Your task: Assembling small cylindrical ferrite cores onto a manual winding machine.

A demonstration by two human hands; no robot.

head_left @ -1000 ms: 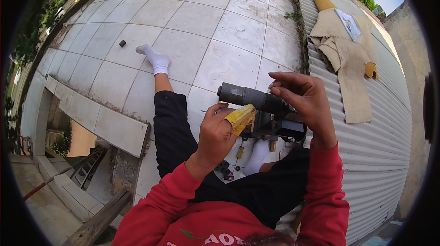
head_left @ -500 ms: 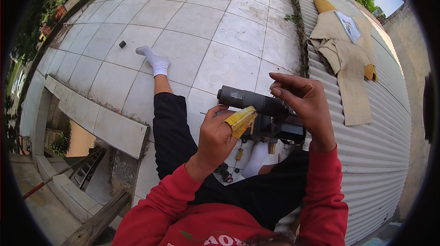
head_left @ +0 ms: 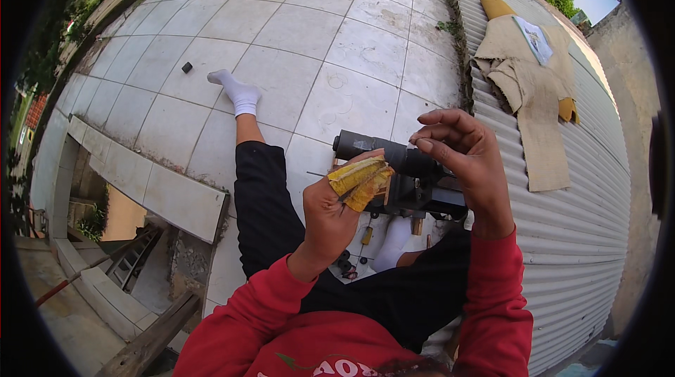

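A worn yellow folded strip [head_left: 362, 182], like sandpaper or cloth, is gripped in my left hand [head_left: 328, 214], its folds spread in two flaps. Just beyond it lies a black cylinder [head_left: 376, 149] with a stepped left end, mounted on a dark metal frame [head_left: 415, 194]. My right hand [head_left: 470, 156] hovers over the cylinder's right part, thumb and fingertips drawn together in a pinch. Whatever sits between those fingertips, if anything, is too small to make out. My left hand hides part of the cylinder and frame.
Near my socked foot [head_left: 391, 245] lie a yellow-handled tool [head_left: 367, 235] and several small black parts [head_left: 344, 264]. A black cap-like piece [head_left: 187, 68] rests on the tiles. Corrugated roofing [head_left: 562, 236], with burlap [head_left: 541, 131] on it, runs along the right. An opening drops away left.
My left hand has turned and shifted slightly left, and the yellow strip now shows two flaps instead of one. My right hand has barely moved, its fingers a little more curled.
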